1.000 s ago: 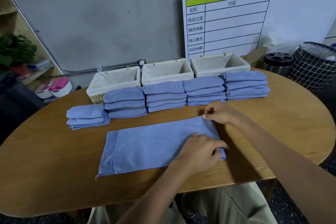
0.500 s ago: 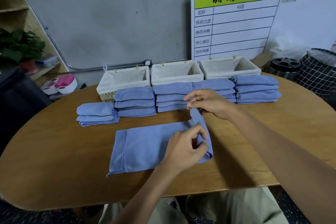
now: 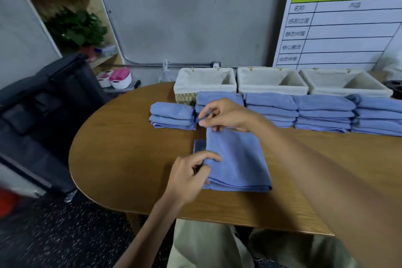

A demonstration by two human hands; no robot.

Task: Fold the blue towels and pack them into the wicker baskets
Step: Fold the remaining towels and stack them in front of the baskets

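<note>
Hands (image 3: 208,137) pinching towel (image 3: 237,159) corners

**Only readable text is on the whiteboard**

So the one thing with writing is the white board (image 3: 348,28) leaning on the wall behind the baskets. Its green header strip shows big black characters 训练计划, cut off by the frame edge. Below that is a ruled table; the top row reads 名称, the rows under it are too blurry to make out.
</note>
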